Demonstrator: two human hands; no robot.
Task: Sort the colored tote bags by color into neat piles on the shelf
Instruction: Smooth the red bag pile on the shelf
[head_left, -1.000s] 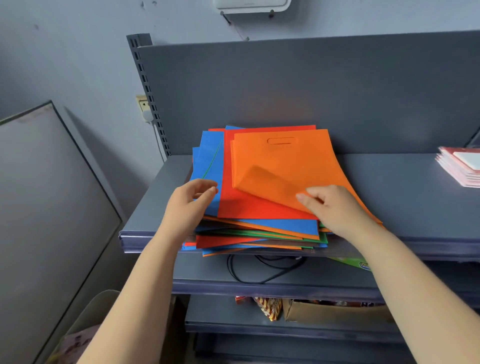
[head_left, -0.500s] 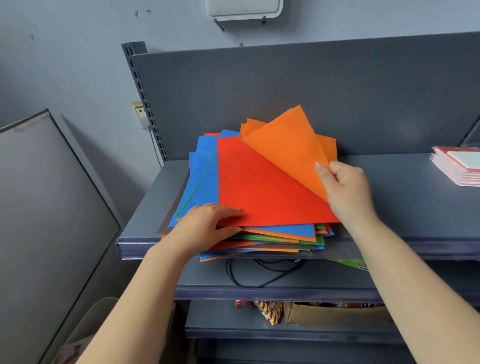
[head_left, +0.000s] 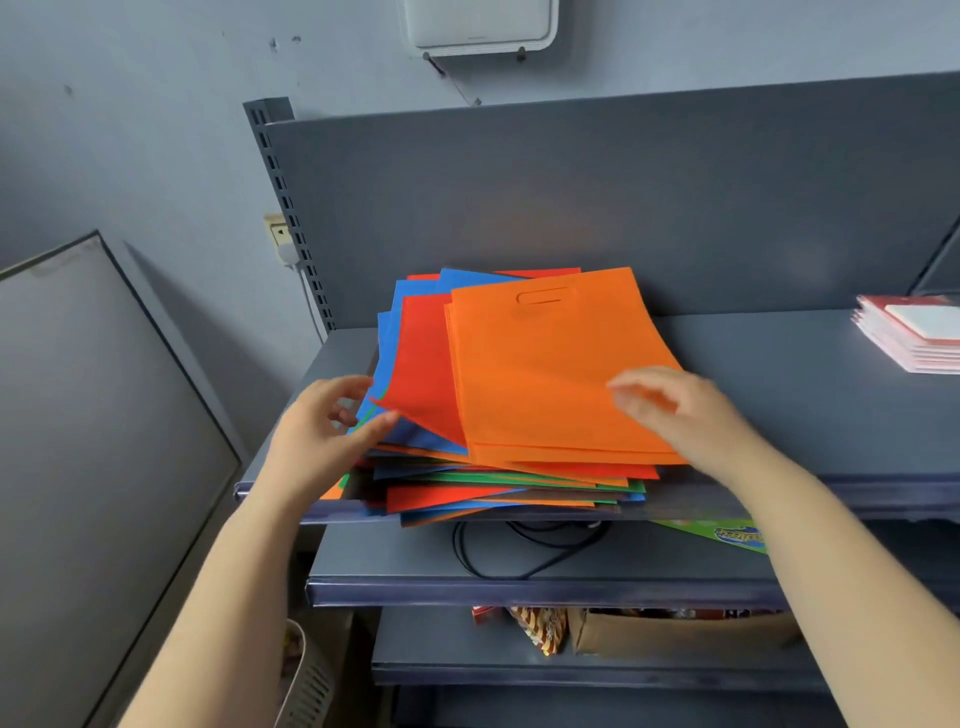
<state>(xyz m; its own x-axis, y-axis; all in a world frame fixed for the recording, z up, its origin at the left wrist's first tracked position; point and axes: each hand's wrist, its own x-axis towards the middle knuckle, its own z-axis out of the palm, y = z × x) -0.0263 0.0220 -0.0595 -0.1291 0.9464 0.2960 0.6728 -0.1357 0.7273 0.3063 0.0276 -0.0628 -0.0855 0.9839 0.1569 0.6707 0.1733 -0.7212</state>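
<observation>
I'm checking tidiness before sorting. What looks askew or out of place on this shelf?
The stack of tote bags is mixed and fanned: orange bag, red bag and blue edges lie at different angles, and lower bags overhang the shelf front edge.

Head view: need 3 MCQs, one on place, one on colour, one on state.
1. Where does the pink stack of booklets lie?
A. far right of the top shelf
B. bottom shelf
C. on the bag pile

2. What colour is the top bag of the pile?
A. green
B. orange
C. blue

3. What is the left hand doing?
A. hanging clear of the shelf
B. holding a box
C. lifting a corner of the red bag

Key: 1 A, it sits at the shelf's right edge; 2 B, the orange bag with its handle slot lies uppermost; 3 C, the red corner is raised at its fingers.
</observation>
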